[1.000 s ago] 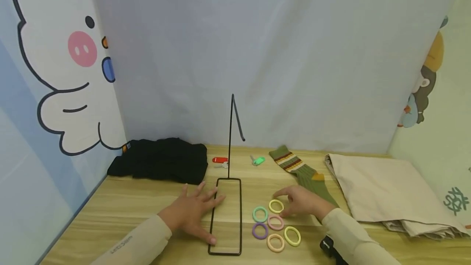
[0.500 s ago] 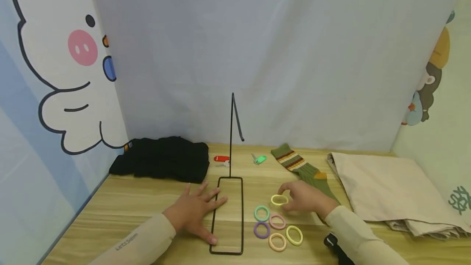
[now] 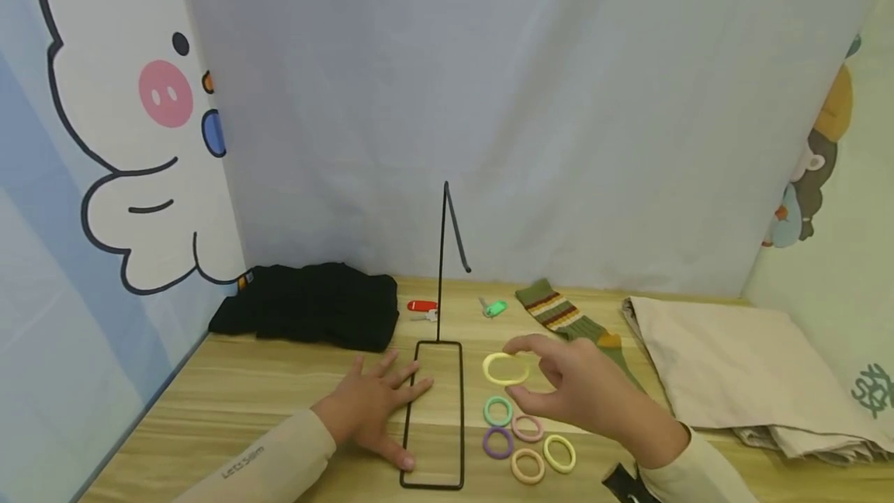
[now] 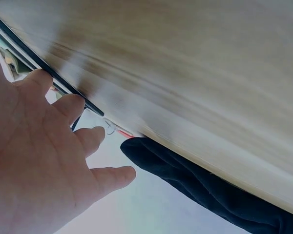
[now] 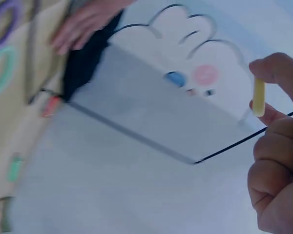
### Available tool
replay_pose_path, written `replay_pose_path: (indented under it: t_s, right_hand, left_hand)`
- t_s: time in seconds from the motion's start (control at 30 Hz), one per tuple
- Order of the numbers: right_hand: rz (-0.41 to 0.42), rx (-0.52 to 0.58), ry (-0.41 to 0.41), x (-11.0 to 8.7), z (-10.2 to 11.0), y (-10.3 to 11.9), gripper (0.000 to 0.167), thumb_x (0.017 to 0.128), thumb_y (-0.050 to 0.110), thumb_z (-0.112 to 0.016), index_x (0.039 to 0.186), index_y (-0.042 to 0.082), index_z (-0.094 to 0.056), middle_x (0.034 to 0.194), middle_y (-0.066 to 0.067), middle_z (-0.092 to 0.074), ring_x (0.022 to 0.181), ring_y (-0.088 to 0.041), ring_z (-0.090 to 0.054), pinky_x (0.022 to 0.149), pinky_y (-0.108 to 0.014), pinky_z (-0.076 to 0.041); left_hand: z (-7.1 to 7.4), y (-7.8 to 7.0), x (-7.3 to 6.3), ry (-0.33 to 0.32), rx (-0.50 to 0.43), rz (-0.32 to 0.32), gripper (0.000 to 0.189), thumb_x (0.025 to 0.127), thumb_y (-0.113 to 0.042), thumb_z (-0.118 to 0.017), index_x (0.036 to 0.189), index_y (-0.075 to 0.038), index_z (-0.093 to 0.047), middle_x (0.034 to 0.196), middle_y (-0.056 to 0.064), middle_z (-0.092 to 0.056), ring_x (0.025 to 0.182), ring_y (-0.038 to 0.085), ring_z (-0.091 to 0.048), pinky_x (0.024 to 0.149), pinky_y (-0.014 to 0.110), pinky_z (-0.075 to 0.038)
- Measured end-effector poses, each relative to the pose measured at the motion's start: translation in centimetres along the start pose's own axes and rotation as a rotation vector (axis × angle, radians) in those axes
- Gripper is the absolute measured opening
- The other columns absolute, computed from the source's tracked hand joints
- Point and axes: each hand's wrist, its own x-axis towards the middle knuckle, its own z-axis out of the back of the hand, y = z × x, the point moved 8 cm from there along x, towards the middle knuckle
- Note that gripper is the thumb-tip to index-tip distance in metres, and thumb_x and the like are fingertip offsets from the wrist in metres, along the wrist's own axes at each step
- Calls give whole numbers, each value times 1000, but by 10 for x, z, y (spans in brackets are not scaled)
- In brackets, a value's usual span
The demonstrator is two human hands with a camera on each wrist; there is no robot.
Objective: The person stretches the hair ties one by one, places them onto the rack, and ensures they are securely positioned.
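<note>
Head view: the right hand (image 3: 587, 398) pinches a pale yellow hair ring (image 3: 506, 369), thin and round, lifted above the wooden surface (image 3: 230, 402) beside the black wire stand (image 3: 443, 348); the left hand (image 3: 370, 410) lies flat, fingers spread, its grip holding nothing, fingertips on the stand's base.

Left wrist view: straight fingers (image 4: 73, 105) touch the wire.

Right wrist view: thumb and finger (image 5: 278, 68) pinch the yellow ring edge-on.
</note>
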Motion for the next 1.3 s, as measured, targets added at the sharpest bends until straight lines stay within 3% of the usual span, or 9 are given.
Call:
replay_pose_path:
  t_s: [0.1,0.2,0.27,0.37,0.53,0.67,0.8,1.1,1.3]
  right_hand:
    - [235,-141,-245,10,30,43,28,90,33,-56,100,8,-61,44,10,-22,44,6,-8,40,-6,-14]
    - [370,-276,-440,20,53,75,29,90,32,-54,93,4,-62,44,12,-22,38,4,-13,38,-7,-15]
    - [422,-364,-534,27,64,88,28,89,30,-55,90,3,-64,44,12,-26,37,4,-17,36,-10,-17]
    - [419,-473,-570,43,69,94,27,89,28,-55,92,3,-64,44,10,-36,35,2,-25,33,-15,-21]
    - [271,-550,-420,71,55,63,36,90,34,-52,109,4,-58,40,7,-36,32,-2,-22,32,-17,-20]
    - [142,-503,-308,71,40,33,57,81,37,-68,123,3,-50,41,8,-30,37,1,-12,35,-13,-16]
    - [13,-337,-246,59,26,11,72,69,30,-80,128,6,-47,44,10,-24,43,5,-7,38,-11,-14]
    - [-478,165,38,10,-34,-68,59,75,27,-77,127,12,-53,47,11,-22,41,0,-14,41,-18,-23]
    - [-634,256,281,-28,-77,-104,55,76,25,-76,124,9,-56,50,9,-25,43,-5,-19,43,-20,-26]
  left_hand:
    - [0,0,0,-1,-4,3,109,54,-90,-47,146,-37,-22,155,0,-21,142,34,-13,103,68,-18]
    - [0,0,-1,0,-7,7,109,55,-89,-49,146,-37,-23,155,0,-22,142,34,-13,102,67,-19]
    - [1,-1,-1,3,-5,7,108,55,-89,-49,146,-37,-23,155,0,-21,142,34,-14,102,67,-19]
    - [2,-1,-1,7,-1,7,108,56,-88,-49,146,-36,-23,155,0,-21,142,33,-14,102,67,-20]
    - [2,-1,-1,23,-3,22,108,56,-89,-49,146,-37,-23,155,-2,-21,143,32,-14,103,67,-18]
    - [1,-3,-1,26,-4,21,108,55,-89,-49,146,-37,-23,155,-2,-21,142,32,-15,103,67,-19]
    - [1,0,-1,24,11,29,109,54,-90,-47,146,-38,-21,155,-2,-20,142,32,-15,103,66,-20]
    - [-1,3,0,28,3,39,111,53,-91,-46,147,-38,-20,156,-2,-18,143,32,-14,103,67,-18]
    - [0,-1,-1,27,-7,30,111,54,-89,-49,147,-36,-21,155,-2,-19,143,31,-15,103,66,-19]
